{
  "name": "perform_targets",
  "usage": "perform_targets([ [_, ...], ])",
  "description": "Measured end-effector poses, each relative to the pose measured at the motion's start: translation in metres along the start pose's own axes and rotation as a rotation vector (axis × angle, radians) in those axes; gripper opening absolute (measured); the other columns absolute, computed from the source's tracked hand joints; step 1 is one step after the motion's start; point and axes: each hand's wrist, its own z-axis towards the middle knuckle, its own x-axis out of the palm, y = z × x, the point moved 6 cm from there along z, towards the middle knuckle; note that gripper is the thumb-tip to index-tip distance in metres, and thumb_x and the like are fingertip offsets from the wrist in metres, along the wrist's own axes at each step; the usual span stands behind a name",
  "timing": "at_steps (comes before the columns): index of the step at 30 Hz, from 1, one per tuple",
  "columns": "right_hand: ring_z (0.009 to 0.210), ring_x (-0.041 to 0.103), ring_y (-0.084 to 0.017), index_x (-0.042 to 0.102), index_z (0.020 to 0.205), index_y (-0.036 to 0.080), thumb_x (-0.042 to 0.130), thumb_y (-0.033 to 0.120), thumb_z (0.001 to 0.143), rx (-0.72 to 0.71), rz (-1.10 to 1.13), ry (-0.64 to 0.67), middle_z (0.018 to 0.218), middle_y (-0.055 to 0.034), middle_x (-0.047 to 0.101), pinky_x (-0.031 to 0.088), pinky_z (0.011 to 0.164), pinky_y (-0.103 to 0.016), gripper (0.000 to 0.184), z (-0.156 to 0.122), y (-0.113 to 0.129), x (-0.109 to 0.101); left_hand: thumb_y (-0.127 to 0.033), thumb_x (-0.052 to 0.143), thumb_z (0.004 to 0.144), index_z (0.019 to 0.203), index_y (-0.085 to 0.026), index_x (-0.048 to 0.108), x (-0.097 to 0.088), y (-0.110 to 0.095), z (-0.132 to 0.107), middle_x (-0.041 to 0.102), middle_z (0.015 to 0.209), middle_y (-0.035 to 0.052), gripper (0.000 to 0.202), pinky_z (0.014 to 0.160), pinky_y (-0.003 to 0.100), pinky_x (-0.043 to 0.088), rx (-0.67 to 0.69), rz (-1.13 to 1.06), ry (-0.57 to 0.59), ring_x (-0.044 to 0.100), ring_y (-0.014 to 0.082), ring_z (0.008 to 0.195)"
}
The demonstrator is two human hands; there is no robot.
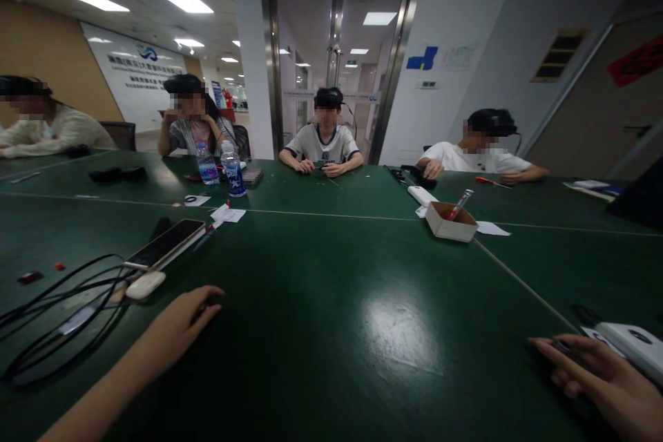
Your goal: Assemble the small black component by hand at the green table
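Two hands: both rest low on the green table (336,331), palms down and well apart; the left hand (179,323) is at the near left, the right hand (603,378) at the near right corner.
Left fingers (210,295): loosely bent, tips on the tabletop, aimed right and away. A dark patch under them may be shadow or a small item, so I cannot tell whether anything is held.
Nearest to left: white oval device (146,284), just beside the hand on its far-left side and not touching. Its long axis runs left to right, slightly tilted.
Beyond it: phone (164,244), screen up, long axis diagonal from near left to far right; black cables (52,318) loop off to the left.
Right fingers (549,345): stretched leftward and half curled. A thin dark bit sits by the upper finger; I cannot tell whether it is gripped.
Nearest to right: white case (635,347), touching or just behind the back of the hand, long axis sloping down toward the right edge.
Middle distance: cardboard box (449,222) with a red pen (459,205) leaning in it, nearer the right hand than the left and well apart from both.
Far side: four people are seated; water bottles (232,169) stand left of centre.
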Motion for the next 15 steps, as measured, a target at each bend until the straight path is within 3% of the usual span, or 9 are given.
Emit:
perform_targets([
  [3, 0.051, 0.056, -0.027, 0.066, 0.072, 0.034, 0.080, 0.054, 0.038, -0.025, 0.033, 0.012, 0.065, -0.0153, 0.063, 0.049, 0.048, -0.041, 0.041, -0.004, 0.005, 0.002, -0.044, 0.043, 0.087, 0.111, -0.024, 0.061, 0.022, -0.057, 0.035, 0.064, 0.111, 0.0071, 0.036, 0.091, 0.040, 0.047, 0.148, -0.037, 0.066, 0.059, 0.0252, 0.103],
  [7, 0.062, 0.060, -0.025, 0.072, 0.079, 0.036, 0.080, 0.053, 0.047, -0.117, 0.055, 0.115, 0.100, -0.0211, 0.066, 0.050, 0.053, -0.039, 0.037, -0.007, 0.009, 0.004, -0.031, 0.046, 0.086, 0.108, -0.024, 0.062, 0.052, -0.119, 0.086, 0.064, 0.106, 0.0072, 0.028, 0.084, 0.036, 0.047, 0.238, -0.077, 0.116, 0.059, 0.0243, 0.099],
  [10, 0.066, 0.062, -0.026, 0.073, 0.086, 0.038, 0.081, 0.053, 0.049, -0.110, 0.073, 0.153, 0.112, -0.0226, 0.063, 0.051, 0.057, -0.041, 0.041, -0.005, 0.003, 0.001, -0.023, 0.046, 0.086, 0.105, -0.022, 0.064, 0.071, -0.161, 0.123, 0.065, 0.106, 0.0084, 0.026, 0.085, 0.035, 0.046, 0.298, -0.109, 0.067, 0.059, 0.0246, 0.101],
  [13, 0.066, 0.064, -0.027, 0.073, 0.089, 0.041, 0.080, 0.056, 0.049, -0.094, 0.087, 0.163, 0.114, -0.0234, 0.062, 0.052, 0.058, -0.042, 0.043, -0.004, -0.001, -0.002, -0.020, 0.050, 0.086, 0.109, -0.021, 0.063, 0.089, -0.189, 0.153, 0.065, 0.111, 0.0097, 0.027, 0.088, 0.036, 0.044, 0.291, -0.183, 0.027, 0.058, 0.0258, 0.104],
  [15, 0.065, 0.064, -0.028, 0.073, 0.088, 0.041, 0.079, 0.058, 0.051, -0.118, 0.075, 0.174, 0.113, -0.0235, 0.063, 0.053, 0.058, -0.042, 0.041, -0.004, 0.000, -0.002, -0.020, 0.052, 0.086, 0.114, -0.021, 0.061, 0.099, -0.194, 0.165, 0.065, 0.112, 0.0107, 0.029, 0.087, 0.037, 0.045, 0.217, -0.277, -0.009, 0.059, 0.0258, 0.103],
])
